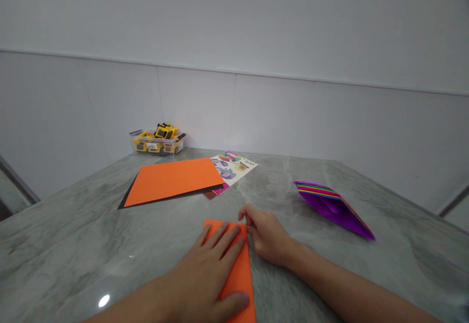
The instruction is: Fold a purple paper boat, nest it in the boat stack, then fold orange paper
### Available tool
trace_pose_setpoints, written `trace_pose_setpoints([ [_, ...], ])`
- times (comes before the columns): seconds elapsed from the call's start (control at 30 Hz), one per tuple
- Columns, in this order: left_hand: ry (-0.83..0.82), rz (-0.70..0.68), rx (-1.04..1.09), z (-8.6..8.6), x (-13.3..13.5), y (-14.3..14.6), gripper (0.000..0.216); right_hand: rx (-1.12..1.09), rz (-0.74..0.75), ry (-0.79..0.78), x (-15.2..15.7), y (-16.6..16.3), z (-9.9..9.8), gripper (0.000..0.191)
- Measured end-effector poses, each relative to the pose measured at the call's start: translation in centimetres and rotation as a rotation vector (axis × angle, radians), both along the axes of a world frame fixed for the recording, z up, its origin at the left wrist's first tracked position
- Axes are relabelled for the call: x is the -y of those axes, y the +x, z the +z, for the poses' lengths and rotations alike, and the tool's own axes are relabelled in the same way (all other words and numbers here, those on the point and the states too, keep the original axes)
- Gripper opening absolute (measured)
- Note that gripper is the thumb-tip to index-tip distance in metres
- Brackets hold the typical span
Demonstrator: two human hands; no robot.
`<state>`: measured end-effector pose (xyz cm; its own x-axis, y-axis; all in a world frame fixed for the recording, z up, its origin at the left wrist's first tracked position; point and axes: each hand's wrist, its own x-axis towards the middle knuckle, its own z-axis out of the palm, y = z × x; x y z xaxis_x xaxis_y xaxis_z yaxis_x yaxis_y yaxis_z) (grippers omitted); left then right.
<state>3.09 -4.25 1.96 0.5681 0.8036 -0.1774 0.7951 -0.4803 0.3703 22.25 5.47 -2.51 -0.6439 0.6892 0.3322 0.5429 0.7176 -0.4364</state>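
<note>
A narrow strip of orange paper, seemingly folded, lies lengthwise on the table in front of me. My left hand rests flat on top of it, fingers spread and pointing away from me, and covers much of the sheet. At the paper's far right corner is my right hand, its fingers curled in and the tips of thumb and forefinger by the edge. I see nothing held in that hand, though its inner fingers are hidden.
Large orange and black sheets lie at the back left, partly over a printed sheet. Behind them stands a clear plastic box of yellow toy vehicles. To the right is a purple folded paper piece with multicoloured layers. A wall backs the marbled table.
</note>
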Motion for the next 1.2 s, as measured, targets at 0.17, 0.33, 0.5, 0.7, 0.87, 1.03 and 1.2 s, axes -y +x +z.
trace_pose_setpoints([
  [0.17,0.01,-0.006,0.036,-0.3,0.0,-0.1,0.077,-0.006,-0.026,-0.027,0.0,-0.4,0.5,0.035],
  [0.33,0.031,-0.019,0.053,-0.5,-0.1,-0.3,0.076,0.017,-0.025,-0.072,-0.1,-0.8,1.1,0.036],
  [0.5,-0.003,-0.002,0.042,-0.3,0.0,-0.2,0.077,-0.032,-0.001,-0.005,-0.2,-0.3,0.1,0.032],
  [0.7,0.031,-0.016,0.042,-0.5,0.0,-0.2,0.076,-0.02,-0.03,-0.029,-0.3,-0.4,0.2,0.034],
  [0.87,0.025,-0.024,0.038,-0.4,-0.1,-0.3,0.077,-0.021,-0.015,-0.008,-0.2,-0.4,0.5,0.032],
  [1.03,0.044,-0.029,0.041,-0.5,-0.1,-0.3,0.076,0.029,-0.012,-0.035,-0.3,-0.6,0.9,0.035],
  [1.2,0.033,-0.026,0.008,-0.3,-0.1,-0.1,0.076,0.006,0.017,-0.005,-0.2,-0.3,0.5,0.033],
])
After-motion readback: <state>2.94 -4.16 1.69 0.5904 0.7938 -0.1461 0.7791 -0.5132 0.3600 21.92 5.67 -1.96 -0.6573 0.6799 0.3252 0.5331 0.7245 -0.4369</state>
